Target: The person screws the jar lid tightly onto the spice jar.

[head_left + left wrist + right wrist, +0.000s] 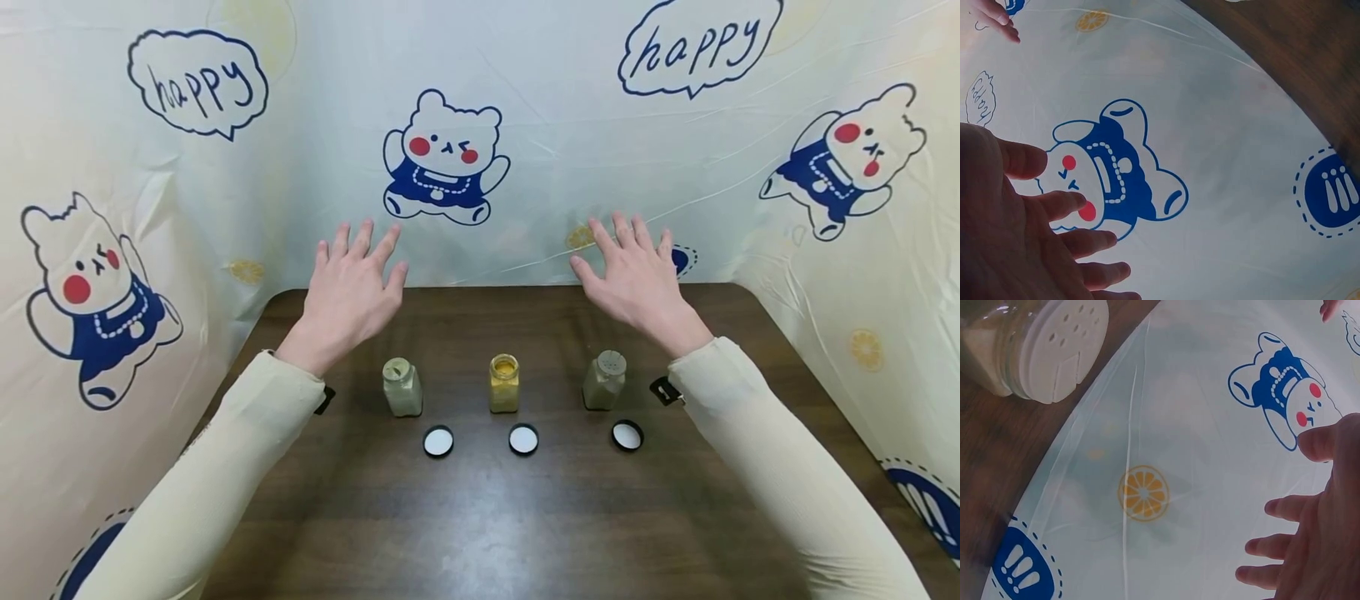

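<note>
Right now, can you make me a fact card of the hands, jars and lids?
Left hand: fingers spread, holding nothing
Right hand: fingers spread, holding nothing
Left jar: pale grey-green, squarish, upright
Middle jar: squarish, upright, yellow inside
Right jar: grey-green, squarish, upright, perforated top
Lids: three, round, black with white faces, lying on the brown table

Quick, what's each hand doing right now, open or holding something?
Left hand: open, fingers spread, holding nothing.
Right hand: open, fingers spread, holding nothing.
</note>
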Demonstrator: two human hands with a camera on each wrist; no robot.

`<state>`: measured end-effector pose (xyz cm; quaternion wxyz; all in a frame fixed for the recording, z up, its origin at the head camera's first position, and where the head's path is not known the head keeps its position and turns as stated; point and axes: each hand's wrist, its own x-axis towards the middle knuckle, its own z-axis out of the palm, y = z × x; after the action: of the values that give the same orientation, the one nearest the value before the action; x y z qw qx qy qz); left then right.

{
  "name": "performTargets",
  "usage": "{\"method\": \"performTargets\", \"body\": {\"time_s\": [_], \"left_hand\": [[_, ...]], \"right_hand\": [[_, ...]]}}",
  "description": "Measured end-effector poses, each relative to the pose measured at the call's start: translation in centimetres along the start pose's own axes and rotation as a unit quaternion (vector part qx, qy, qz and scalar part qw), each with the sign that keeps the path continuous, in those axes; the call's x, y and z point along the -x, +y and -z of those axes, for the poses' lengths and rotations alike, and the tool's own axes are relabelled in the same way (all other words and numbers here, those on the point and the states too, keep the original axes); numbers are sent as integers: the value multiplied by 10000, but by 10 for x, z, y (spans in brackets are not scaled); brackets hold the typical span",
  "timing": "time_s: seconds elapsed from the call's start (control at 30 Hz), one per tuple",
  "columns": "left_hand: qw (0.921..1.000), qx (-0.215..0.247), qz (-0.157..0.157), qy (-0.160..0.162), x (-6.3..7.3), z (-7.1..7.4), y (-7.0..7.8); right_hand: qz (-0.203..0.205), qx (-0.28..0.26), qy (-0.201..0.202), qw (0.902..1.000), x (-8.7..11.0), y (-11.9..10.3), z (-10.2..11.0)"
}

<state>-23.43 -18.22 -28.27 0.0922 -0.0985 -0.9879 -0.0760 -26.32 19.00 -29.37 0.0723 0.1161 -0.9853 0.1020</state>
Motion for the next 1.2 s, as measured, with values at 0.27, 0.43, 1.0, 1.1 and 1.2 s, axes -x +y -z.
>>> {"method": "performTargets", "body": {"time_s": [0.27, 0.43, 1.0, 1.1, 1.2], "left_hand": [[10000, 84, 13, 21, 4, -1, -3], [9999, 97, -8, 26, 7, -1, -4], [9997, 175, 2, 142, 17, -2, -15], [9996, 216, -13, 160, 19, -2, -17], [9993, 295, -36, 210, 22, -3, -19]], "right_hand": [[21, 79, 25, 10000, 2, 0, -3], [40, 121, 23, 9999, 6, -1, -4], [173, 137, 155, 9996, 12, -10, -4], [176, 163, 155, 9996, 14, -11, -5], [186, 127, 202, 9995, 16, -12, -6]]}}
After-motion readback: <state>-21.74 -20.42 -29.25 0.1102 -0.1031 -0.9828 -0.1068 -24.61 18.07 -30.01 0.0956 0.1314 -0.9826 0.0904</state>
